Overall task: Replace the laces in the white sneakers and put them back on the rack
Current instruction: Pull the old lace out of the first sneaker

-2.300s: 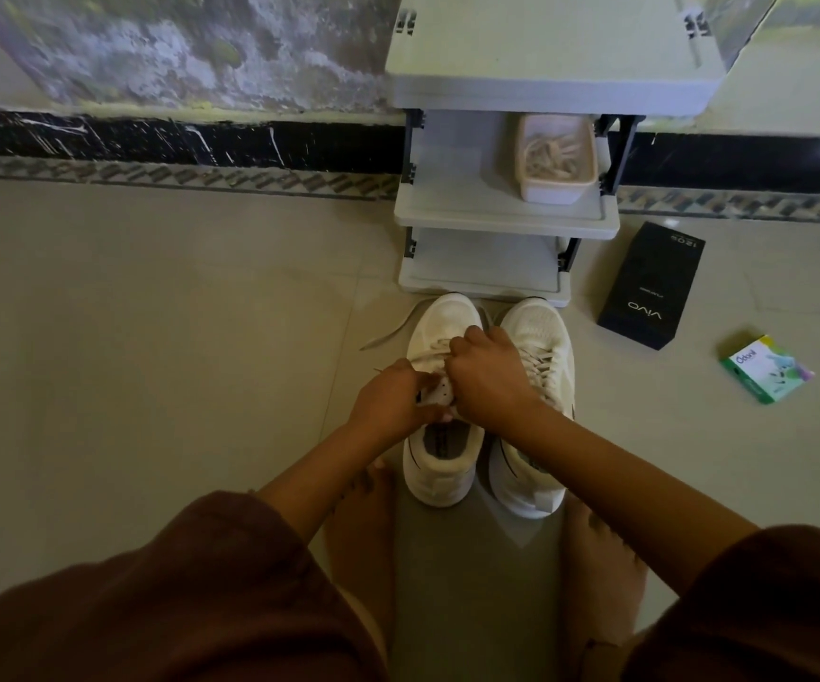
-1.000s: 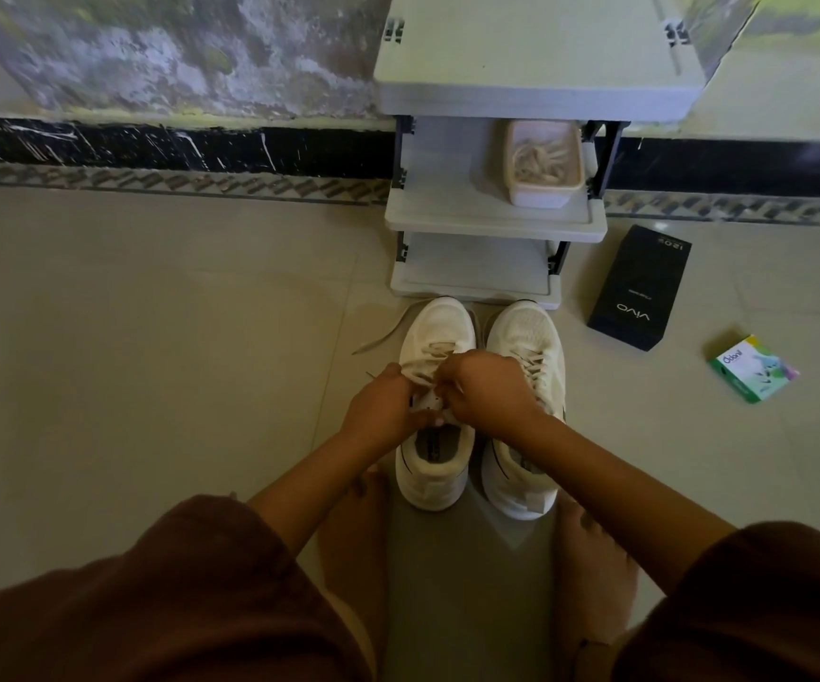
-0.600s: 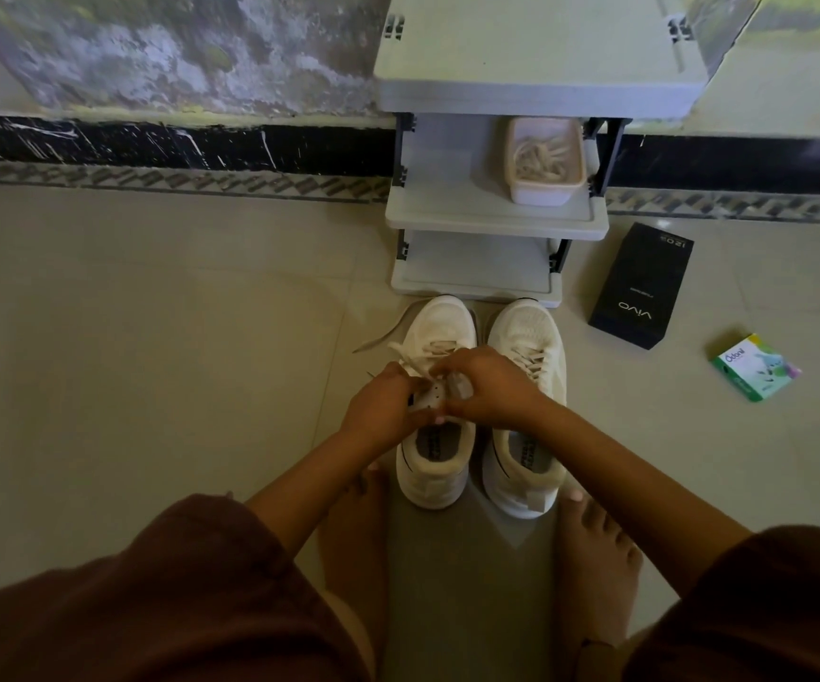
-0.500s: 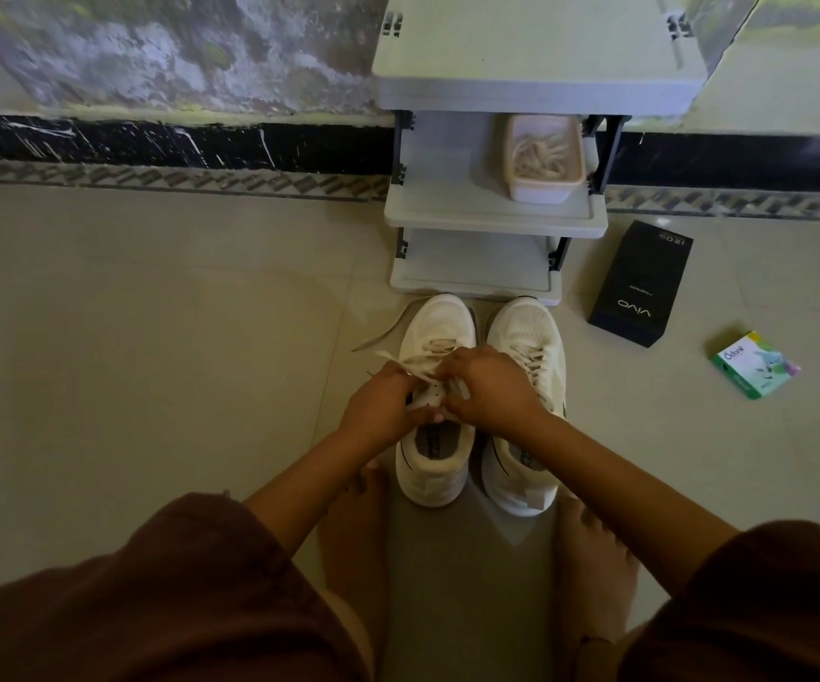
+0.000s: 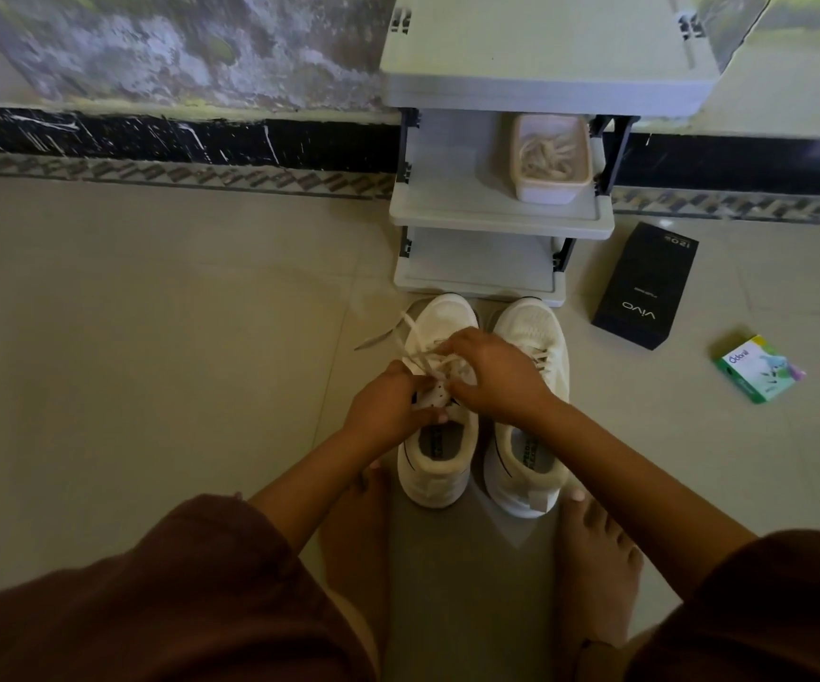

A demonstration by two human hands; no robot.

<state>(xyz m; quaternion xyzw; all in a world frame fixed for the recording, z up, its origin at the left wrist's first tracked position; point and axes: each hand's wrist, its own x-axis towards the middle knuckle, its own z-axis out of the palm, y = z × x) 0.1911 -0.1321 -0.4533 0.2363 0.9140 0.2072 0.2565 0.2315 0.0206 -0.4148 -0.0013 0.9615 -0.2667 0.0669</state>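
Observation:
Two white sneakers stand side by side on the floor, toes toward the grey rack (image 5: 501, 216). The left sneaker (image 5: 440, 460) has a white lace (image 5: 405, 337) partly threaded, with loose ends trailing off to its left. My left hand (image 5: 388, 411) pinches the lace and the shoe's tongue over the eyelets. My right hand (image 5: 494, 376) reaches across from the right and grips the lace at the upper eyelets. The right sneaker (image 5: 528, 465) is laced, and my right wrist hides part of it.
A pale tub (image 5: 550, 162) holding laces sits on the rack's middle shelf. A black phone box (image 5: 644, 287) and a small green box (image 5: 757, 369) lie on the tiles to the right. My bare feet (image 5: 595, 548) flank the sneakers' heels.
My right hand has shifted a little toward the toe of the left sneaker. The loose lace ends now fan out further to the left. The sneakers stay in place.

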